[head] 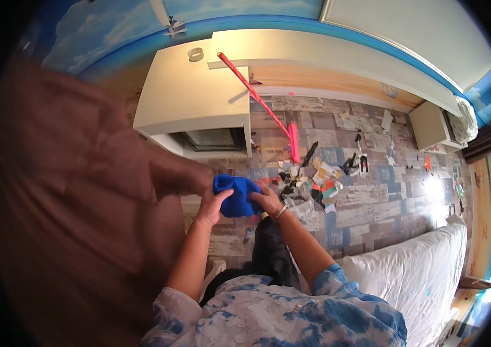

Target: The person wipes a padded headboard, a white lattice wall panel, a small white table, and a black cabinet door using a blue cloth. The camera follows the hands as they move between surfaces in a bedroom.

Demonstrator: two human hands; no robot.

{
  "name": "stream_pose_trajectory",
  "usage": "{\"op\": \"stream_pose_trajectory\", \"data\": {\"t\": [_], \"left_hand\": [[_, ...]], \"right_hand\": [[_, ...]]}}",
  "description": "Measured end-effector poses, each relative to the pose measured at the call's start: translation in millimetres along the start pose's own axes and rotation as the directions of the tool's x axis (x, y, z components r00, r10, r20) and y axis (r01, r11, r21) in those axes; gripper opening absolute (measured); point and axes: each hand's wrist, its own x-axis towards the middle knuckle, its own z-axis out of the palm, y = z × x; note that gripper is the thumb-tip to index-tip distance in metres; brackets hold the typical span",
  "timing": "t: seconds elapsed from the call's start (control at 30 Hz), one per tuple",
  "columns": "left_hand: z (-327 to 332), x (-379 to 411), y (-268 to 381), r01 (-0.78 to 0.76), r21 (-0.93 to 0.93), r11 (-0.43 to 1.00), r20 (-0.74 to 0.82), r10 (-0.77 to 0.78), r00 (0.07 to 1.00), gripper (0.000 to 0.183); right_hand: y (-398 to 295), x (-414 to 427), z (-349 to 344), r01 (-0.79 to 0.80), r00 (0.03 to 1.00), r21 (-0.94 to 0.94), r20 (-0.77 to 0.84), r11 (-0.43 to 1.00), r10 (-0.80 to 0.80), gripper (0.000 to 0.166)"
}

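A folded blue cloth (237, 200) is held in front of my body, between both hands. My left hand (212, 207) grips its left side, with the thumb lying over the fabric. On the opposite side my right hand (269, 201) pinches the cloth's edge, a bracelet showing at that wrist. The fingers behind the cloth are hidden. Just left of the cloth, brown fabric (111, 165) that looks like a curtain hangs close to my left hand.
A broom (254, 94) with a red handle and pink head leans on a white cabinet (193, 95). Scraps of litter (323, 178) cover part of the patterned floor. A white-covered mattress (410, 269) lies at right. A roll of tape (195, 54) sits on the cabinet.
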Motion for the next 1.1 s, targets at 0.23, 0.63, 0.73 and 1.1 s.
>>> {"op": "stream_pose_trajectory", "data": {"t": [0.23, 0.63, 0.73, 1.1], "left_hand": [[-5.2, 140.6, 59.0, 0.052, 0.047, 0.998, -0.317, -0.034, 0.948, 0.046], [-59.6, 339.2, 129.5, 0.173, 0.891, 0.42, -0.425, 0.635, 0.646, 0.056], [-88.5, 366.8, 116.5, -0.022, 0.983, 0.18, -0.099, 0.637, 0.764, 0.055], [-116.7, 422.0, 57.3, -0.138, 0.929, -0.342, 0.323, 0.574, 0.752, 0.071]], "right_hand": [[-89.9, 123.1, -57.5, -0.164, 0.976, -0.27, -0.185, 0.949, 0.116, 0.042], [-132.0, 316.8, -43.4, -0.001, 0.926, -0.724, -0.26, 0.69, -0.272, 0.043], [-111.0, 328.9, -30.1, 0.127, 0.927, -0.773, -0.131, 0.621, -0.352, 0.04], [-27.9, 419.0, 21.1, 0.156, 0.888, -0.965, 0.043, 0.213, -0.458, 0.036]]}}
